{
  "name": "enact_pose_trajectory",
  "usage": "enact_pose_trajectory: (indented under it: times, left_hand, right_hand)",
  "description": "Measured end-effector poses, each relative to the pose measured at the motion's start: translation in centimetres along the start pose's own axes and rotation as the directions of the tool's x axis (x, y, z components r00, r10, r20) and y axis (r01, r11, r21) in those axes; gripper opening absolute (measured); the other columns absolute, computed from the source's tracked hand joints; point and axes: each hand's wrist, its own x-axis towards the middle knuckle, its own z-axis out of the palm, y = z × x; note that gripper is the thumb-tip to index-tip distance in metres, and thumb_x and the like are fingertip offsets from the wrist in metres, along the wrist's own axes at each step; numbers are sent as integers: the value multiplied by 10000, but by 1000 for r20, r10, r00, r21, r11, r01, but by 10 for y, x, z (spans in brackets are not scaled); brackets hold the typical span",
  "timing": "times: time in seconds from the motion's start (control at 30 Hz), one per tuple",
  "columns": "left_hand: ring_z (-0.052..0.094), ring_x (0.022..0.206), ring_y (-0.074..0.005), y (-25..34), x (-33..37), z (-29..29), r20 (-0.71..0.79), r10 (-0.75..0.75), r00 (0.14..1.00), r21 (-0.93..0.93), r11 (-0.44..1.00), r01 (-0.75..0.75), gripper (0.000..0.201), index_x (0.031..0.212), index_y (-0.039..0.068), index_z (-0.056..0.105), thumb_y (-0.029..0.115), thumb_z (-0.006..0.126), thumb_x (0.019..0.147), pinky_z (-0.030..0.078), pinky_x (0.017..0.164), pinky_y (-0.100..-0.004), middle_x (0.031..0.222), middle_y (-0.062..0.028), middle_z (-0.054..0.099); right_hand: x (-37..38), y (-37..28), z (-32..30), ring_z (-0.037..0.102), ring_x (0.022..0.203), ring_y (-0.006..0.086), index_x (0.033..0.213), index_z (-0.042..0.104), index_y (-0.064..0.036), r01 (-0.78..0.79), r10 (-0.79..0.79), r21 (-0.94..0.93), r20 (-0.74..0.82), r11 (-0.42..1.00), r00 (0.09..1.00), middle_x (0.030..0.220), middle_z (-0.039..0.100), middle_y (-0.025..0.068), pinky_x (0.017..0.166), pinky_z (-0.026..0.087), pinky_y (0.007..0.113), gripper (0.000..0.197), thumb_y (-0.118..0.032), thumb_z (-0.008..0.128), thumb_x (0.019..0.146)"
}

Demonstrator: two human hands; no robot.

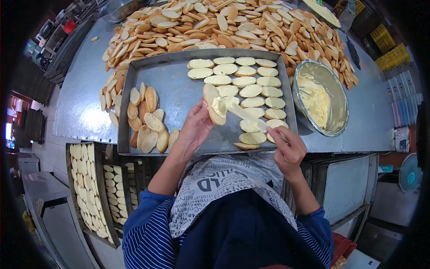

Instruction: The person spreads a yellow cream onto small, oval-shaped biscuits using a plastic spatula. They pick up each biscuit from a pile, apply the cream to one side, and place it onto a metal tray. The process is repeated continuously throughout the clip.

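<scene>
The left grip (197, 127) is pinched closed on the left edge of an oval bread slice (212, 97), above the tray (174, 92); the right grip (290, 150) clasps a pale spreader (247, 117), its blade beside the slice's cream (219, 107).

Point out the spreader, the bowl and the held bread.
Spreader (246, 117): head view, middle of the blade.
Bowl (339, 104): head view, right inner wall.
Held bread (210, 93): head view, upper bare part.
</scene>
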Motion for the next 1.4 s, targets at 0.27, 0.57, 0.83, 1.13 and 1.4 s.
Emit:
enact_pose_trajectory:
  times: [0.27,0.57,0.83,1.13,1.4]
  left_hand:
    - [556,1092,-168,8,6,3,19,10,1000,82,997,-11,436,1295,45,412,224,563,928,485,931,-329,1193,-58,551]
    - [531,1143,-189,-5,-3,14,114,-212,971,-122,967,226,435,1318,105,393,208,557,928,473,951,-351,1246,-63,517]
    - [526,1165,-206,-1,-5,11,80,-229,970,-76,969,235,511,1356,116,356,183,584,903,467,960,-360,1276,-62,510]
    - [511,1161,-193,6,-1,10,3,-69,998,159,985,67,509,1366,128,288,137,544,927,457,952,-360,1290,-84,475]
    - [538,1073,-170,17,-5,-6,-88,68,994,317,948,-37,493,1343,147,317,107,557,914,465,912,-316,1194,-69,498]
  right_hand:
    - [7,-13,-6,578,632,145,1059,709,-151,152,-150,-14,97,988,984,877,639,19,531,412,283,536,48,592,575]
    - [1,9,27,565,691,158,1081,701,-143,171,-184,-218,-38,961,982,993,623,3,593,382,297,533,35,586,592]
    - [22,12,30,548,674,156,1109,688,-151,134,-148,-146,-90,980,985,1026,641,7,590,382,305,566,52,549,600]
    - [22,1,23,607,697,205,1013,703,-113,-74,75,7,-57,997,996,946,656,34,576,430,308,508,86,537,577]
    - [-13,-8,-6,626,731,222,985,708,-116,-94,83,51,188,994,979,932,666,43,618,466,304,509,122,523,575]
